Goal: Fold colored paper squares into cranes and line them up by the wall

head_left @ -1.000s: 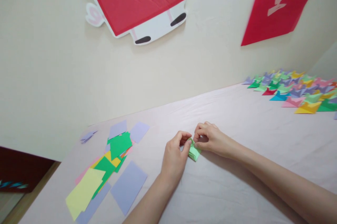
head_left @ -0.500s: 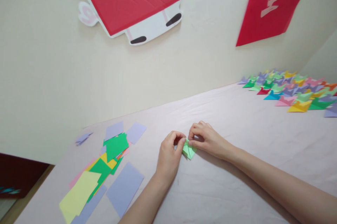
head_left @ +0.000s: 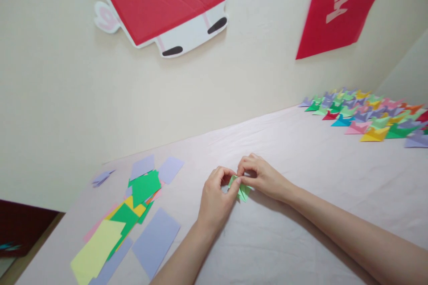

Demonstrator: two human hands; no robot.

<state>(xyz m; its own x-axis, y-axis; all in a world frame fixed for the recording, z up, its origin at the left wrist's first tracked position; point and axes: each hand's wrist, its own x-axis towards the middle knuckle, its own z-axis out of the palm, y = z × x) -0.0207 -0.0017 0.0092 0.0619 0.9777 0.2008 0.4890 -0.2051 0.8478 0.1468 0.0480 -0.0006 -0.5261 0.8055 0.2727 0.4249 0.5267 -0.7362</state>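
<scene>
A small folded piece of light green origami paper [head_left: 243, 193] lies between my hands at the middle of the covered table, with part of it hidden by my fingers. My left hand [head_left: 216, 196] pinches its left side, the thumb lying across the front. From the right, my right hand [head_left: 262, 177] pinches the upper edge between thumb and forefinger. The fingertips of both hands nearly meet over the paper.
Left of my hands lie loose coloured sheets, among them green [head_left: 145, 187], pale yellow [head_left: 96, 247] and lavender [head_left: 156, 240] ones. Rows of folded paper figures [head_left: 374, 134] stand at the far right. The wall [head_left: 150, 106] behind carries red hangings [head_left: 344, 8].
My left thumb has moved right across the green paper, and my right fingertips have shifted slightly left along its top. The whole view has drifted a little.
</scene>
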